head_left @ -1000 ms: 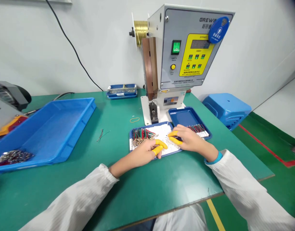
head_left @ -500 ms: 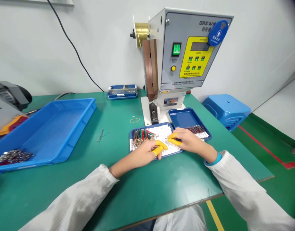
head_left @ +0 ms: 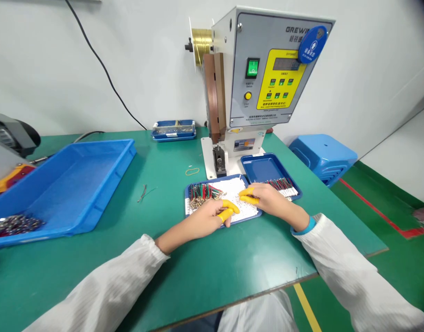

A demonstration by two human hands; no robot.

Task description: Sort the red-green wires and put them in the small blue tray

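Observation:
A blue tray (head_left: 187, 193) lies before me. Its left part holds red, green and black wires (head_left: 206, 190) with metal ends, its right part many small white pieces (head_left: 232, 186). My left hand (head_left: 212, 216) is over the tray's front edge, its thumb and index finger in yellow finger cots and pinched together. My right hand (head_left: 269, 199), also wearing yellow finger cots, reaches over the white pieces with its fingertips close together. Whatever either pinch holds is too small to make out. Beside my right hand, a second blue tray (head_left: 260, 167) carries wires with white ends (head_left: 283, 185).
A grey machine (head_left: 229, 78) with a brass-coloured spool (head_left: 200, 46) stands behind the trays. On the left lies a large blue bin (head_left: 83, 170) with a pile of metal-ended parts. A rubber band (head_left: 192, 171) and a loose wire (head_left: 142, 192) rest on the green table. A blue stool (head_left: 324, 157) stands right.
The camera view has shifted slightly. My right thumb and fingertips have drawn closer together over the white pieces. My left hand keeps its pinch in nearly the same place.

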